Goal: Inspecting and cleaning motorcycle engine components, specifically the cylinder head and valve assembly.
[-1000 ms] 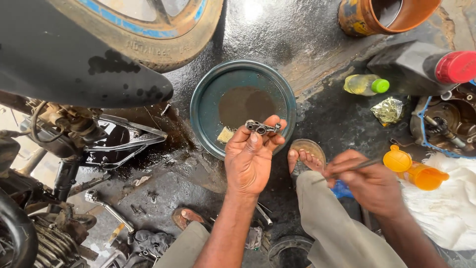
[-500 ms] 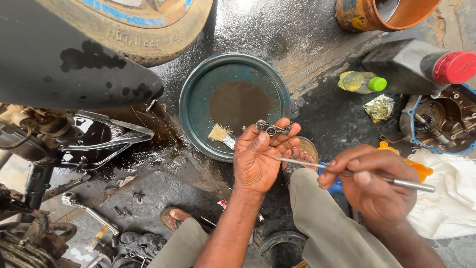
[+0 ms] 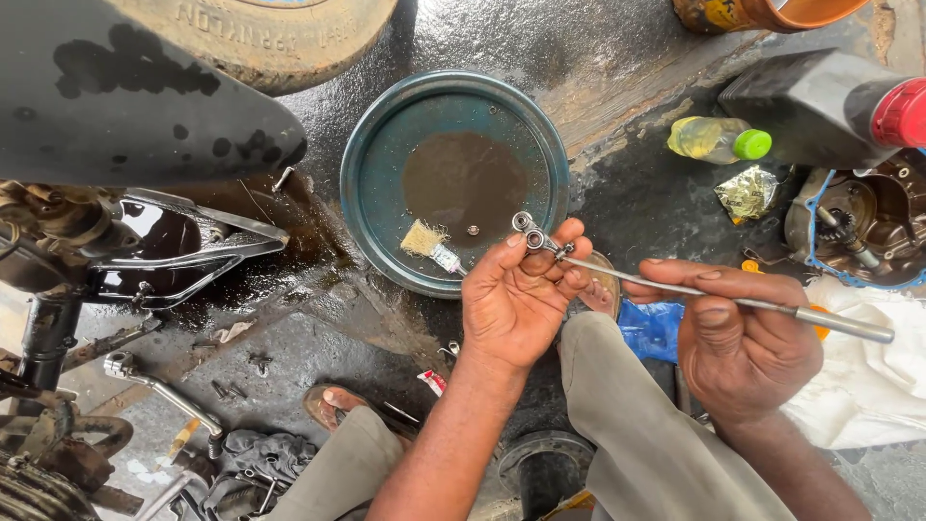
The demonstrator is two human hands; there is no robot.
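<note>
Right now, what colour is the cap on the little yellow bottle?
Bright green cap on the yellow bottle, seen in the head view.

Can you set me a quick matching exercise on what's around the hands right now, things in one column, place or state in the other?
Things:
1. small metal part
2. thin metal rod
3. small brush
4. yellow bottle with green cap

Places or states:
A. lying on the wet ground, right of the basin
B. held in the right hand, tip at the metal part
C. pinched in the fingertips of the left hand
D. lying inside the round teal basin beside the dark liquid

Pairs: 1-C, 2-B, 3-D, 4-A
</note>
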